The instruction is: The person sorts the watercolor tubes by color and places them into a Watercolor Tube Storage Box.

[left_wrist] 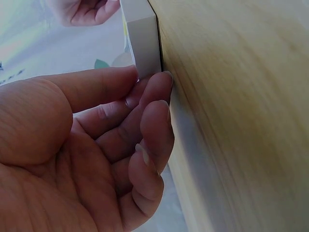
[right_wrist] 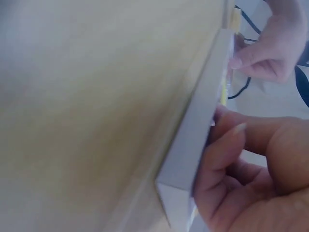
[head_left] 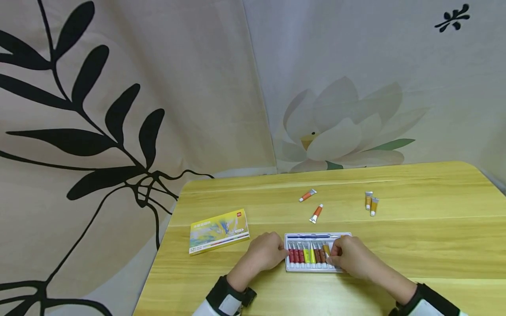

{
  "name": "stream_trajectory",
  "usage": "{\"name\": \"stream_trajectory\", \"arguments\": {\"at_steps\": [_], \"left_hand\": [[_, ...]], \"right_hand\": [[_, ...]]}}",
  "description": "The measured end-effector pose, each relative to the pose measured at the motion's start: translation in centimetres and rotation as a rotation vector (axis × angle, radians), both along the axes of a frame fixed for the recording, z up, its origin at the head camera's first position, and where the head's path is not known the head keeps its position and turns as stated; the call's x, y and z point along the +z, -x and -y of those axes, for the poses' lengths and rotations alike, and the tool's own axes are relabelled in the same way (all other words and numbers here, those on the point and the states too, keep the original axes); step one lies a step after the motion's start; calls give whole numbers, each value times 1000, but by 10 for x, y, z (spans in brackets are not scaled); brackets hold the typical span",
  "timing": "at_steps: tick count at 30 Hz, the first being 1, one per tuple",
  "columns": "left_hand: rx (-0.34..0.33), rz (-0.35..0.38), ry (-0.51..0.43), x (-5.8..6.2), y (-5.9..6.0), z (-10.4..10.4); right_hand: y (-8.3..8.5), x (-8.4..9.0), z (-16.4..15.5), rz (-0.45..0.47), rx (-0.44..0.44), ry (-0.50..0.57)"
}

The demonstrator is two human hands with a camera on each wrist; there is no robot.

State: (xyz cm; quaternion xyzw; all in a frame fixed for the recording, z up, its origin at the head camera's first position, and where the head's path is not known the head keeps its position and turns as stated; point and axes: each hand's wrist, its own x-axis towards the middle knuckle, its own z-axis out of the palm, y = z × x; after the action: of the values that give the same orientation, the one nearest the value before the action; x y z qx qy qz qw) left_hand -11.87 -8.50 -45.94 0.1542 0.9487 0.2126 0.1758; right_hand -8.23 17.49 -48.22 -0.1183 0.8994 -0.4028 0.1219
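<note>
A white paint tray [head_left: 317, 268] with a row of colour tubes [head_left: 306, 254] and a blue brush lies near the table's front edge. My left hand [head_left: 266, 253] sits at its left end. In the left wrist view the left hand [left_wrist: 145, 96] has its thumb and curled fingertips on the tray's corner [left_wrist: 145, 43]. My right hand [head_left: 349, 256] covers the tray's right end, fingertips beside an ochre tube [head_left: 326, 249]. In the right wrist view its thumb [right_wrist: 227, 145] presses on the tray's wall [right_wrist: 198, 135]; whether the fingers hold a tube is hidden.
Two orange tubes [head_left: 307, 195] [head_left: 316, 213] and two ochre tubes [head_left: 368, 199] [head_left: 374, 206] lie loose beyond the tray. A yellow paint box [head_left: 218, 231] lies to the left. Printed curtains hang behind the wooden table [head_left: 435, 228].
</note>
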Motion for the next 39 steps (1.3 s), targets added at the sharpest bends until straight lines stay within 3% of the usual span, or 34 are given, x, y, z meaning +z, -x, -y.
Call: {"name": "stream_trajectory", "arguments": {"at_steps": [3,9,16,23,39], "left_hand": [[-4,-2,1,0,0,0],[-5,18,-12,1,-1,0],[-1,19,-9,2,-1,0],[4,21,-6,2,-1,0],[14,34,-1,5,-2,-2]], "right_hand": [[2,2,0,2,20,-2],[11,5,8,-90,15,-38],[19,6,25,-63,-3,-34],[21,3,35,-34,-65,-100],[20,4,40,-72,-85,-145]]}}
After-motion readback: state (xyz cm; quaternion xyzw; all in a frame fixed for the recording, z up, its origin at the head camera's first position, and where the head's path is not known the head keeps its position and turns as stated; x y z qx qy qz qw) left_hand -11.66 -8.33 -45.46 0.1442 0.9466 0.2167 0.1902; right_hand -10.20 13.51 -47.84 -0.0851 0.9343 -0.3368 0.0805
